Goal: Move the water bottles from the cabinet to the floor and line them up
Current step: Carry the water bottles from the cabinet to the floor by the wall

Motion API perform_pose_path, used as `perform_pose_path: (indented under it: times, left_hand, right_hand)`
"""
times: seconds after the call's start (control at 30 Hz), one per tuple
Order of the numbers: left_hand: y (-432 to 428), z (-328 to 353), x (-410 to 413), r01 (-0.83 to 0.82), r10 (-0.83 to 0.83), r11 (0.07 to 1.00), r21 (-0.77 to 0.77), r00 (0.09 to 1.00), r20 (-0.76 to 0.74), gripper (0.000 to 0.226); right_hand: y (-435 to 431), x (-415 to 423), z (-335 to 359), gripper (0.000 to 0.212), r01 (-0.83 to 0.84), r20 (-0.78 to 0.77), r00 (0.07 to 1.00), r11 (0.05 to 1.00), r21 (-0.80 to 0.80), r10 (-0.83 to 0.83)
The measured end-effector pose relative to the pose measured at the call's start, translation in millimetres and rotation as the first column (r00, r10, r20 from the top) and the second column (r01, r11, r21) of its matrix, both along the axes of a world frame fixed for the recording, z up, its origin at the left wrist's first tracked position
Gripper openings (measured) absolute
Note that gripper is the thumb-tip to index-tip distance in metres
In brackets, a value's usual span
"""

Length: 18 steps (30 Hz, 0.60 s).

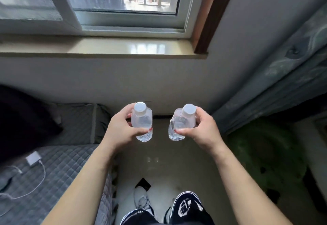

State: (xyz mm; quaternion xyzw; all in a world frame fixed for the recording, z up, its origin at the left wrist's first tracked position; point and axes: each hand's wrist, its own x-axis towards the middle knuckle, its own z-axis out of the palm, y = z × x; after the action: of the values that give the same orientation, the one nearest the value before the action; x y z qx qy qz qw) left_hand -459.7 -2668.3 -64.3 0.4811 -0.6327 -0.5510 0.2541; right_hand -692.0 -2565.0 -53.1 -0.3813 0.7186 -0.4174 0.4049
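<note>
Left hand [122, 129] grasps a clear plastic water bottle with a white cap and a red label band [142, 125], fingers wrapped round its body, at centre frame. Right hand [201, 129] grasps a second clear plastic water bottle with a white cap [179, 124], just right of the first; the two bottles are apart. Both are caps uppermost, held above the glossy beige tiled floor [177, 164], not resting on it. A grey quilted bed cover [67, 164] lies at lower left, carrying a white charger with cable [32, 159]. A pale stone window sill [106, 46] spans the upper frame.
</note>
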Motion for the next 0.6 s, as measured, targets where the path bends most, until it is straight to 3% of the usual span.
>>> perform_pose_path:
  times: [0.23,0.6]
  left_hand:
    - [-55.8,-33.4,-5.7,-0.072,0.069,0.997,0.041,0.995,0.067,0.067]
    - [-121.9,-138.0,-17.1,-0.116,0.109,0.993,0.018,0.971,0.212,0.064]
  right_hand:
    - [-76.4,-7.7,-35.6,0.06,-0.075,0.012,0.997,0.994,0.084,0.075]
    - [-176.2,-22.1,-152.3,0.059,-0.177,0.027,0.984,0.969,0.174,0.175]
